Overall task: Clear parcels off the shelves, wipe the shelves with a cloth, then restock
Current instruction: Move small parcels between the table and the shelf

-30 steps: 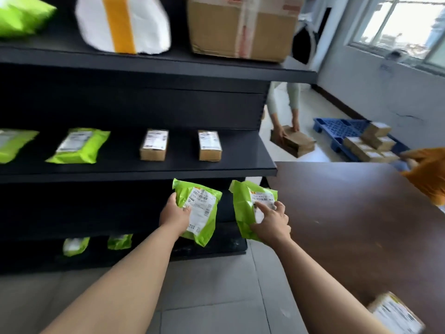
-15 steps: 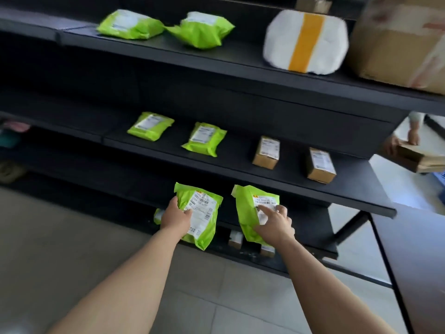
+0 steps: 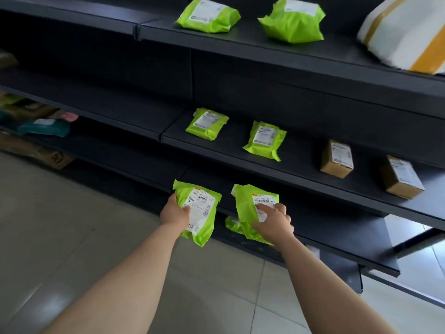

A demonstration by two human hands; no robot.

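Observation:
My left hand (image 3: 173,213) grips a green labelled parcel (image 3: 201,208) by its left edge, held in the air in front of the black shelving. My right hand (image 3: 273,220) holds a second green parcel (image 3: 250,210), fingers over its white label. Both parcels hang just before the lower shelf (image 3: 337,237). On the middle shelf (image 3: 240,153) lie two green parcels (image 3: 207,123) (image 3: 265,139) and two small cardboard boxes (image 3: 336,158) (image 3: 401,177). The top shelf (image 3: 252,42) carries two green parcels (image 3: 208,15) (image 3: 292,20) and a white parcel with yellow tape (image 3: 407,32).
Another green parcel (image 3: 232,225) lies on the lower shelf behind my right hand. Mixed parcels (image 3: 43,126) and a cardboard box (image 3: 50,157) sit at the far left near the floor. Pale floor tiles (image 3: 72,237) lie below my arms.
My view has swung left along the shelving; the brown table and the other person have left the frame. Both hands still hold their green parcels in the same way.

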